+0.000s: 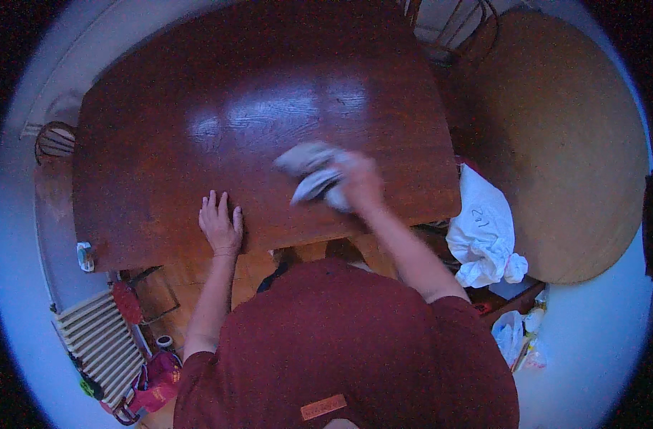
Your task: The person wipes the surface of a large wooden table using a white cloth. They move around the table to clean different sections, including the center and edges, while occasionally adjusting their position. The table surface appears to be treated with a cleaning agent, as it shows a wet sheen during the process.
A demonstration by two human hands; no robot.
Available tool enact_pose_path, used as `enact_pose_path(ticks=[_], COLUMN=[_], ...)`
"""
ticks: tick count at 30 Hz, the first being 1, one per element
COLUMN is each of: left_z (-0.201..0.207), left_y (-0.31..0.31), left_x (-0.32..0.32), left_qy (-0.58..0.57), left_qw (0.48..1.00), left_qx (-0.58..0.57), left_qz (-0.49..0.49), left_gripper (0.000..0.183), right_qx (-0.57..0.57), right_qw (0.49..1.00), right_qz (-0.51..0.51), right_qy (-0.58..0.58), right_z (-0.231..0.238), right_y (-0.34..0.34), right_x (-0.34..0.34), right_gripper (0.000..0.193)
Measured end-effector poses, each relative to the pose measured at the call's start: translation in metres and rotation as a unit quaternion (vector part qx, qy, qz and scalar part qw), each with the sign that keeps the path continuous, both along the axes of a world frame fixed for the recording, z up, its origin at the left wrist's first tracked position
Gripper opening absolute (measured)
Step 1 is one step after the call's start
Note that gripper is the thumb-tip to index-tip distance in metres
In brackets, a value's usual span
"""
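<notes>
A large dark reddish-brown wooden table (147, 171) lies before me, with window light shining on its middle. My left hand (221, 223) rests flat near its front edge, fingers stretched out and holding nothing. Over the tabletop, right of the middle, my right hand (360, 182) grips a bunched pale grey cloth (313, 168). Both the hand and the cloth are blurred by motion. The cloth's folds hang out to the left of the fingers, and its underside is hidden.
A white tied sack (483, 229) stands against the table's right edge. Behind it leans a big round brown board (576, 143). A small white container (85, 256) sits at the table's left front corner. Chairs (55, 139) stand beyond the edges; a radiator (101, 347) is lower left.
</notes>
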State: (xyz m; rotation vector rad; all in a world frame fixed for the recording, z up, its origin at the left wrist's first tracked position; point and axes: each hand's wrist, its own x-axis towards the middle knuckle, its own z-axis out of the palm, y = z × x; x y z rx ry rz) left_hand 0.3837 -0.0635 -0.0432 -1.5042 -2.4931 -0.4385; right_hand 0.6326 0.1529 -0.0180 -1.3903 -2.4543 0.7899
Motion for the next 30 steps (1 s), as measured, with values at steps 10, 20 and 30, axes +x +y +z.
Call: enact_pose_path(ticks=[10, 20, 30], left_z=[-0.008, -0.002, 0.003], left_y=[0.010, 0.005, 0.008], left_x=[0.004, -0.001, 0.001], left_qy=[-0.019, -0.018, -0.032], left_qw=[0.999, 0.998, 0.998], left_qx=[-0.034, -0.043, -0.044], left_qz=[0.027, 0.035, 0.029], left_gripper=[0.046, 0.046, 0.046], right_qx=[0.120, -0.062, 0.030], right_qw=[0.972, 0.985, 0.972], right_qz=[-0.202, -0.133, -0.221], right_qy=[0.019, 0.095, 0.072], right_z=[-0.045, -0.017, -0.005], right_y=[0.060, 0.096, 0.124], right_x=[0.019, -0.010, -0.016], right_gripper=[0.026, 0.026, 0.026])
